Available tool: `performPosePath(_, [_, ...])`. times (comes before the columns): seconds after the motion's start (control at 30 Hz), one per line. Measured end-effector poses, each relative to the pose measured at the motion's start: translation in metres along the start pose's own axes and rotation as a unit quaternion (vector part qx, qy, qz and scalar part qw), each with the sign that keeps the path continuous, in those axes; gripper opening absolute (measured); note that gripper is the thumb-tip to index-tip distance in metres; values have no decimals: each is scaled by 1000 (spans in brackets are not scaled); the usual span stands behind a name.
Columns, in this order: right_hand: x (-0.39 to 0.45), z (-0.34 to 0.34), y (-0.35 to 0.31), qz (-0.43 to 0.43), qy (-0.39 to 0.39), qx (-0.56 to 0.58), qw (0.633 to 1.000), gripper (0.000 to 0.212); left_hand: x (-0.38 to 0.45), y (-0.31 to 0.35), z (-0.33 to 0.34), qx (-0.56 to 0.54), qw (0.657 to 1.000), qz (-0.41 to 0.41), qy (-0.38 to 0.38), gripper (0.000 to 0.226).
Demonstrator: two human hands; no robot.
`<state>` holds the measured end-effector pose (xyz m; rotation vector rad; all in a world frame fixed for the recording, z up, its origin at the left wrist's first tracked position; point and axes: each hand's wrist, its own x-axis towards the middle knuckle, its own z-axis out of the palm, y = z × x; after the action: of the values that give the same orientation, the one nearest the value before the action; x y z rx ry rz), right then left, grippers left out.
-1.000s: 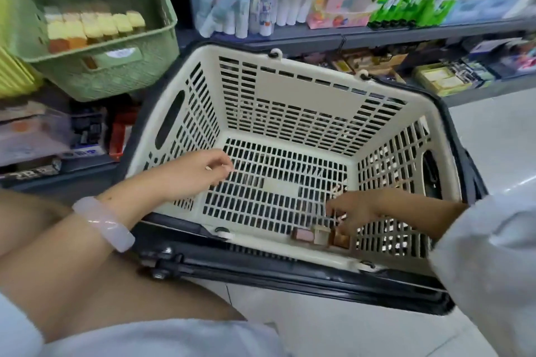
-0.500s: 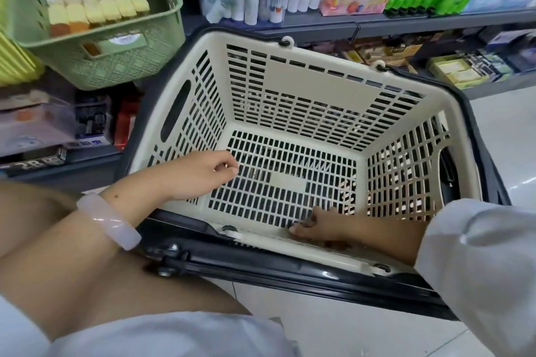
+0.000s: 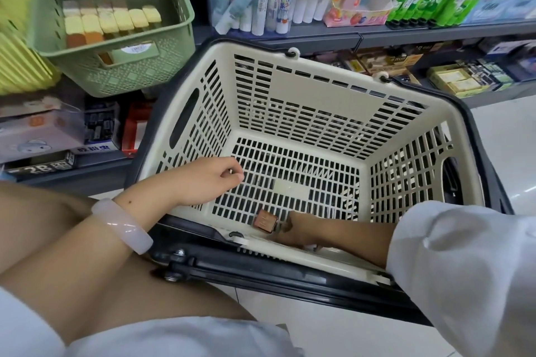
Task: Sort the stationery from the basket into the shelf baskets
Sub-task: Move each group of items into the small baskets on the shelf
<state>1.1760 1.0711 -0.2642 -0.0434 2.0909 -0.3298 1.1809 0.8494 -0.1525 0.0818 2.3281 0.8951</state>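
Right hand point(image 3: 293, 230) has drawn back, uncovering a brown block point(image 3: 264, 221).

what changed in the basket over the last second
The right hand slid from the near right corner leftward along the near wall of the cream basket. Of the few small blocks seen a second ago, only one brown block shows now, beside its fingers; whether the hand grips anything is hidden. The left hand stayed loosely curled over the basket's left side.
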Motion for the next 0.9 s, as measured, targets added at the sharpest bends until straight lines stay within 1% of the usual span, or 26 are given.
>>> performPosePath(0.1, [0,-4,-5,-33,33,-10,999,53,1,-1,-1,-6,1000,1,8,25])
performPosePath(0.2, [-2,-13,-21,-122,119,38,985,51,1,-1,-1,-10,1000,-1,16,23])
performPosePath(0.27, [0,-17,-35,-176,161,6,971,50,2,-1,0,-3,1000,-3,12,23])
performPosePath(0.3, [3,-17,-42,-194,162,-34,967,55,1,-1,0,1,1000,-4,11,22])
performPosePath(0.37, [10,-12,-51,-200,131,-131,962,62,0,-1,0,2,1000,-6,12,21])
performPosePath(0.43, [16,-6,-56,-187,111,-210,953,56,-1,-1,-1,-3,1000,-5,15,18])
performPosePath(0.5, [19,-4,-59,-185,131,-257,940,45,-2,-1,-1,-10,1000,-7,18,18])
performPosePath(0.57, [20,-5,-59,-208,137,-291,924,42,-2,-1,-1,-9,1000,-8,20,18])
performPosePath(0.6, [20,-7,-58,-224,126,-309,916,42,-2,-1,-1,-7,1000,-8,20,19])
performPosePath(0.67, [19,-9,-56,-240,84,-317,914,43,-2,-1,-1,-7,1000,-7,20,19])
performPosePath(0.73, [18,-8,-55,-241,57,-294,923,39,-2,-2,-1,-7,1000,-6,20,20])
performPosePath(0.9, [20,-2,-53,-233,77,-262,933,37,-1,-3,-1,-6,1000,-8,24,24])
